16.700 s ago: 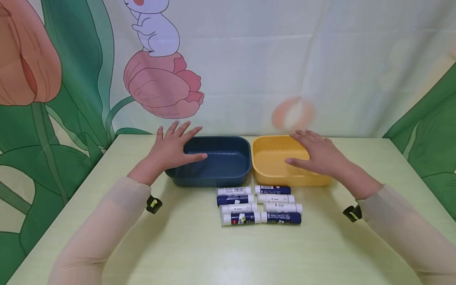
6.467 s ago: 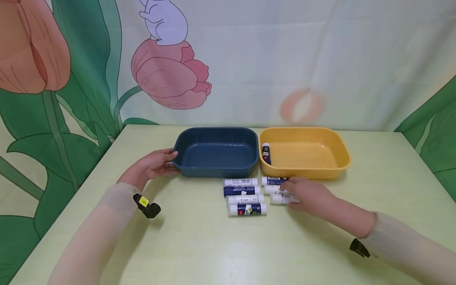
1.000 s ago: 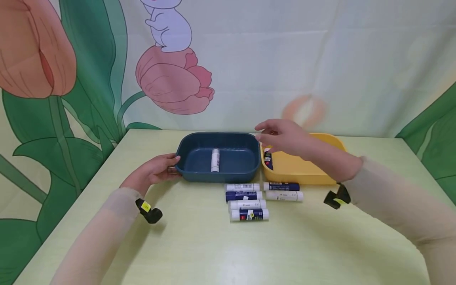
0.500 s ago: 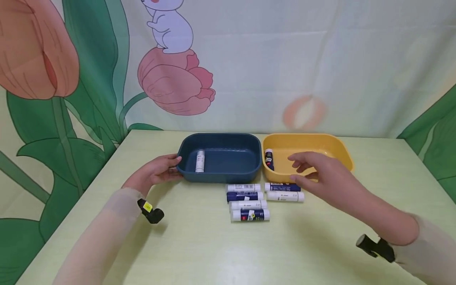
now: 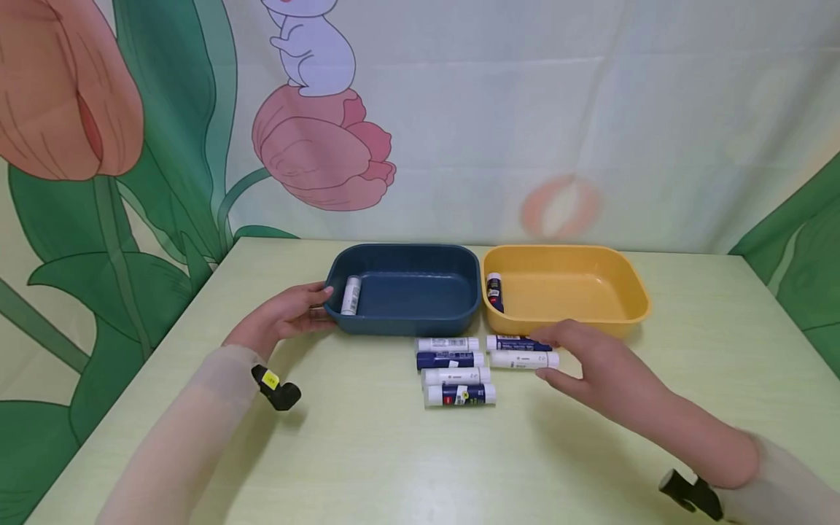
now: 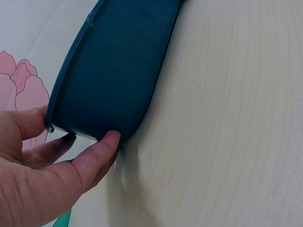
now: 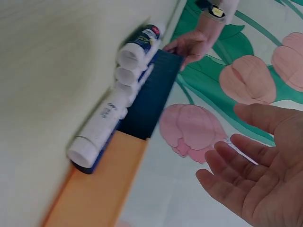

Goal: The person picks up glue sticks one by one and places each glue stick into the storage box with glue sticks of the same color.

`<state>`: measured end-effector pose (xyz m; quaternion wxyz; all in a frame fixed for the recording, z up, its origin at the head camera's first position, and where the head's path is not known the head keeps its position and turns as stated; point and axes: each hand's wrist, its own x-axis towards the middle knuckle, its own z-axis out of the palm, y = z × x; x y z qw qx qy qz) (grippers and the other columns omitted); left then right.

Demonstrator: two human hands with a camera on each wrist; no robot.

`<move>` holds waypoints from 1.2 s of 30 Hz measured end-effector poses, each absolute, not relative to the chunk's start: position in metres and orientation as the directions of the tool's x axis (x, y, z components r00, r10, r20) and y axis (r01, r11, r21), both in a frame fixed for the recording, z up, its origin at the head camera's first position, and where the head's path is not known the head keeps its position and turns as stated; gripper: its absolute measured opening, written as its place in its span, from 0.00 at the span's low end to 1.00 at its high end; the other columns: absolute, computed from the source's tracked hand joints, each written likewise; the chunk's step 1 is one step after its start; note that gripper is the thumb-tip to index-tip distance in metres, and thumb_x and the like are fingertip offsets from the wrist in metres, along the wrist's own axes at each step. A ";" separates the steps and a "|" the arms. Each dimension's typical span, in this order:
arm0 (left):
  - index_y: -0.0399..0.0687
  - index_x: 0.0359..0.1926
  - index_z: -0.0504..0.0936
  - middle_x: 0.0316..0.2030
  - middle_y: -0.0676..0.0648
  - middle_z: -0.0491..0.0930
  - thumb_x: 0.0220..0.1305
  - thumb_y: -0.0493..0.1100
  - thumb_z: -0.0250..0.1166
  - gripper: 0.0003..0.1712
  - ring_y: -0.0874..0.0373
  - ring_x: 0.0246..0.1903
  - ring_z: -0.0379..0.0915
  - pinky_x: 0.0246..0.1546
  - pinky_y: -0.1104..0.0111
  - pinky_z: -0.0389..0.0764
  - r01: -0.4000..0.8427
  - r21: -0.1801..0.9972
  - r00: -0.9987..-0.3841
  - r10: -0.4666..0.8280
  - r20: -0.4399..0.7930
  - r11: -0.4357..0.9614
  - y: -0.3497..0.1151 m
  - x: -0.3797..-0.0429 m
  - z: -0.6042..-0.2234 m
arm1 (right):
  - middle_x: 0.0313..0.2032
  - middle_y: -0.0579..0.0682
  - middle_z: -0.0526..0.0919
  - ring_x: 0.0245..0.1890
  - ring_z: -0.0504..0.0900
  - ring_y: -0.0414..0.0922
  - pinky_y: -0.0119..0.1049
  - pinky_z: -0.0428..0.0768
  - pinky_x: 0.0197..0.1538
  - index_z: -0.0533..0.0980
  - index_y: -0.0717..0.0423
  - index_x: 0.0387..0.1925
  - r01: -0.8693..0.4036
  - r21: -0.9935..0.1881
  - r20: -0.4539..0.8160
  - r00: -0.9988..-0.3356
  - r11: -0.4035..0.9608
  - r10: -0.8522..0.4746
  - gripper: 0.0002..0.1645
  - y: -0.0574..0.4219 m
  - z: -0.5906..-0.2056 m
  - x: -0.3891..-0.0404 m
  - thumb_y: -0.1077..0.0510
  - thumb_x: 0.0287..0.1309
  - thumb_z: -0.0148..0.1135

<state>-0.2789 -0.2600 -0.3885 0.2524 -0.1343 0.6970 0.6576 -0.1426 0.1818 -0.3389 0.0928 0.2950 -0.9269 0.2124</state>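
My left hand [image 5: 289, 312] grips the left end of the dark blue bin [image 5: 410, 326], thumb at the rim and fingertips low on its outer wall. Inside that bin a white glue stick [image 5: 351, 295] leans along the left wall. My right hand [image 5: 607, 368] reaches over the right end of two glue sticks, fingers spread and holding nothing. Nearest it are a white glue stick [image 5: 521, 359] and, behind, a navy one [image 5: 515, 343] partly covered by the fingertips. In the yellow bin [image 5: 567, 321] a navy glue stick [image 5: 495, 293] lies at the left wall.
Left of that pair, several glue sticks lie stacked in a column: white [image 5: 448, 345], navy [image 5: 450, 360], white [image 5: 456, 376] and navy with a white cap [image 5: 461, 395]. The bins stand side by side before a printed curtain [image 5: 459, 146] at the table's [image 5: 367, 452] back edge.
My right hand has drawn back from above the bins down to the right-hand glue sticks. The white glue stick in the blue bin has rolled left to its wall. My left hand stays put.
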 end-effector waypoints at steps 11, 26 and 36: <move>0.48 0.83 0.40 0.80 0.35 0.48 0.84 0.46 0.42 0.35 0.47 0.65 0.62 0.77 0.50 0.62 -0.523 0.846 -0.834 0.146 -0.533 0.102 -0.260 -0.279 -0.388 | 0.53 0.54 0.86 0.54 0.84 0.53 0.50 0.85 0.58 0.79 0.58 0.58 -0.571 -0.267 0.125 -0.820 0.776 -0.559 0.28 0.171 -0.368 -0.167 0.55 0.57 0.76; 0.48 0.83 0.40 0.79 0.35 0.49 0.84 0.46 0.42 0.35 0.49 0.63 0.64 0.77 0.49 0.63 -0.517 0.849 -0.837 0.143 -0.528 0.106 -0.260 -0.278 -0.387 | 0.51 0.55 0.85 0.50 0.83 0.52 0.47 0.86 0.56 0.79 0.60 0.55 -0.564 -0.095 0.094 -0.826 0.821 -0.556 0.29 0.161 -0.385 -0.183 0.57 0.53 0.78; 0.48 0.83 0.40 0.79 0.35 0.49 0.84 0.46 0.42 0.35 0.50 0.62 0.66 0.77 0.49 0.63 -0.508 0.854 -0.841 0.154 -0.519 0.107 -0.260 -0.278 -0.387 | 0.47 0.53 0.85 0.48 0.83 0.50 0.46 0.86 0.54 0.80 0.59 0.51 -0.570 -0.072 0.070 -0.821 0.818 -0.566 0.23 0.159 -0.392 -0.193 0.60 0.54 0.77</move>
